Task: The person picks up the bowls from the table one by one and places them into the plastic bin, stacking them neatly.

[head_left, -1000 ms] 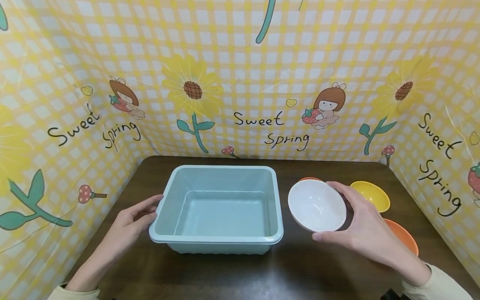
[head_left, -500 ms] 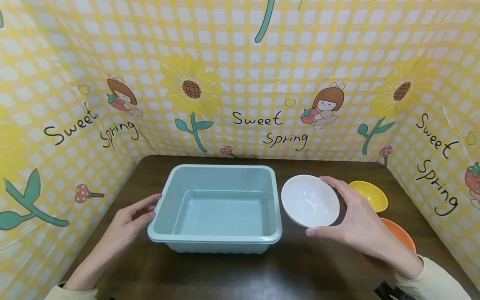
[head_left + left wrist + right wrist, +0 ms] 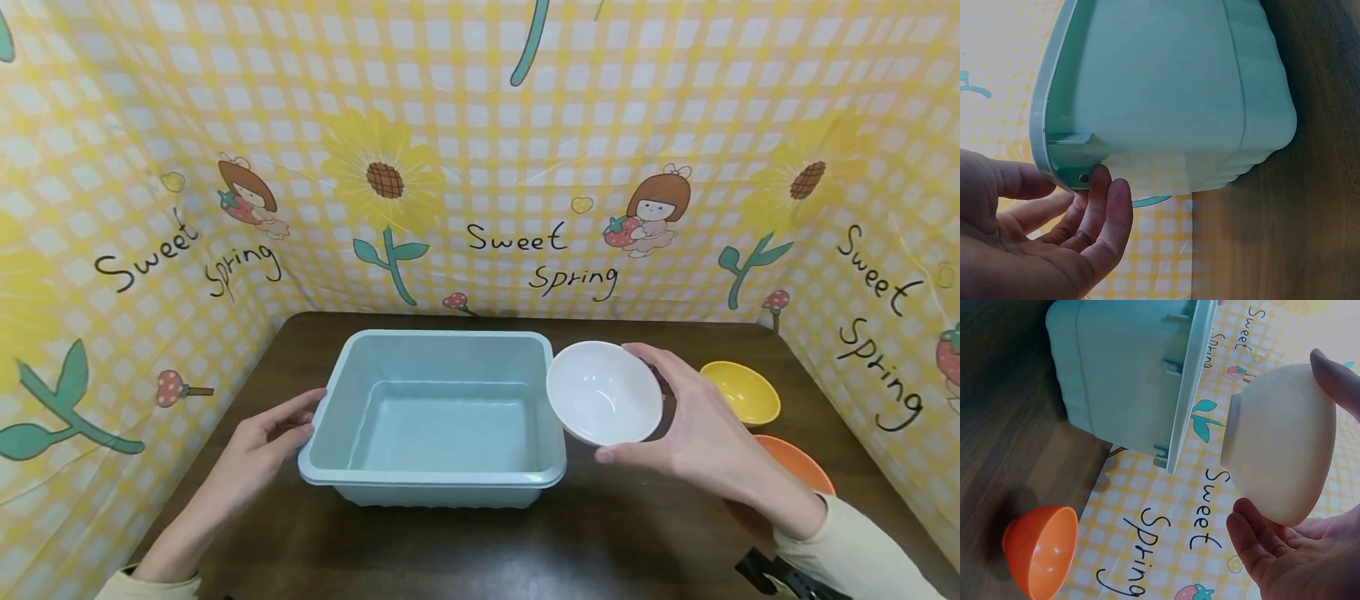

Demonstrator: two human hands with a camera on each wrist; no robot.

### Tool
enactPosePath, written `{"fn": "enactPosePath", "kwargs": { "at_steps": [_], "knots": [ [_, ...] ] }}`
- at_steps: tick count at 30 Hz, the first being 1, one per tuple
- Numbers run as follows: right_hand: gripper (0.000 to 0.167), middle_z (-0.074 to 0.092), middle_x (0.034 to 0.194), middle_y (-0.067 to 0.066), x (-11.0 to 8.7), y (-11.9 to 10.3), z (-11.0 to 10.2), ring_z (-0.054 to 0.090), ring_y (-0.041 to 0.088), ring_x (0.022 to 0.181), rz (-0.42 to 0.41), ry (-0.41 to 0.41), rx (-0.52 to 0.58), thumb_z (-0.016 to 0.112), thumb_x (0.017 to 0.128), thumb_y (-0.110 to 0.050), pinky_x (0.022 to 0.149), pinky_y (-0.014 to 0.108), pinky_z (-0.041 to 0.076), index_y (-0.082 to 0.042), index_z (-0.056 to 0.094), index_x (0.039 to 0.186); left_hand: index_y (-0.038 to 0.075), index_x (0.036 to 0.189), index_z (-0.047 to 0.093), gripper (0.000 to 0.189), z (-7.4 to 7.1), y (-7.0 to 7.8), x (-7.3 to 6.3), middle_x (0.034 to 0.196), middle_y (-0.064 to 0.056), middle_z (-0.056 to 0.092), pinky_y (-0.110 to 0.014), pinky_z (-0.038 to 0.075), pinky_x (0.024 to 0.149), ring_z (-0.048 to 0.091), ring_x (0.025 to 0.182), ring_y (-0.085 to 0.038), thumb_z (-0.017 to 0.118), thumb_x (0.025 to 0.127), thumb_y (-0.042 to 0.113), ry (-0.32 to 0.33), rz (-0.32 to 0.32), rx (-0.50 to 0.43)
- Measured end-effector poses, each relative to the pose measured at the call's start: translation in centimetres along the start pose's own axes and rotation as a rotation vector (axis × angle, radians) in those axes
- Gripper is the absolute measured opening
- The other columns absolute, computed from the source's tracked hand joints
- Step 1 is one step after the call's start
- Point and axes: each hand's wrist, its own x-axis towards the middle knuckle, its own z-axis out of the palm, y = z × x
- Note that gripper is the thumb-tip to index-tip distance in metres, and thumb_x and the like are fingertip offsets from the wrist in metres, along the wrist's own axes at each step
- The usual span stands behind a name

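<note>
A white bowl (image 3: 603, 392) is held by its rim in my right hand (image 3: 697, 421), the thumb on the near side and fingers on the far side. It hangs above the table, and its left edge overlaps the right rim of a light blue plastic basin (image 3: 435, 479). In the right wrist view the bowl's outside and foot (image 3: 1279, 444) show, raised beside the basin wall. My left hand (image 3: 262, 442) pinches the basin's left rim; the left wrist view shows the thumb and fingers (image 3: 1113, 219) around that edge. Nothing lies inside the basin.
On the right of the dark wooden table (image 3: 465, 550) sit a yellow bowl (image 3: 742, 393) and an orange bowl (image 3: 798, 467), the latter partly behind my right forearm. An orange bowl (image 3: 1041, 550) also shows in the right wrist view. Yellow checked cloth (image 3: 510, 167) walls the table.
My right hand has carried the white bowl left and slightly away, up to the basin's right rim. The orange rim that peeked out behind it is now covered. My left hand stays put.
</note>
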Motion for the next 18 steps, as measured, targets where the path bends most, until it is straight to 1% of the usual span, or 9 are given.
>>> {"fn": "enactPosePath", "kwargs": {
  "at_steps": [3,5,12,18],
  "knots": [
    [0.112,0.059,0.137,0.001,0.2,-0.1,0.1,0.057,0.024,0.108,-0.004,-0.005,0.002,0.100,0.060,-0.058,0.087,0.048,0.050,-0.017,0.050,0.151,-0.003,0.149,0.056,0.043,0.0,0.1,-0.1,0.114,-0.017,0.066,-0.022,0.051,0.074,0.062,0.095,-0.006,0.059,0.107,0.006,0.001,-0.004,0.009],
    [0.112,0.059,0.138,0.001,0.3,-0.2,0.1,0.057,0.023,0.109,-0.006,-0.008,-0.001,0.100,0.060,-0.059,0.087,0.047,0.049,-0.017,0.050,0.151,-0.002,0.149,0.056,0.043,0.0,0.1,-0.1,0.114,-0.017,0.065,-0.022,0.051,0.075,0.062,0.096,-0.005,0.059,0.107,0.006,0.002,-0.008,0.014],
    [0.112,0.056,0.143,0.003,0.7,-0.4,0.1,0.058,0.024,0.118,-0.002,-0.032,0.004,0.099,0.061,-0.058,0.090,0.051,0.051,-0.016,0.049,0.152,-0.003,0.149,0.056,0.043,0.1,0.1,-0.1,0.114,-0.017,0.066,-0.023,0.052,0.074,0.062,0.094,-0.007,0.059,0.106,0.005,0.001,-0.014,0.006],
    [0.111,0.057,0.142,0.003,1.1,-0.6,-0.1,0.059,0.025,0.116,-0.009,-0.033,0.002,0.099,0.061,-0.058,0.090,0.050,0.052,-0.016,0.050,0.151,-0.004,0.149,0.055,0.044,0.1,0.0,0.0,0.116,-0.017,0.066,-0.022,0.051,0.076,0.062,0.096,-0.005,0.059,0.106,0.005,0.004,-0.028,0.011]
  ]
}}
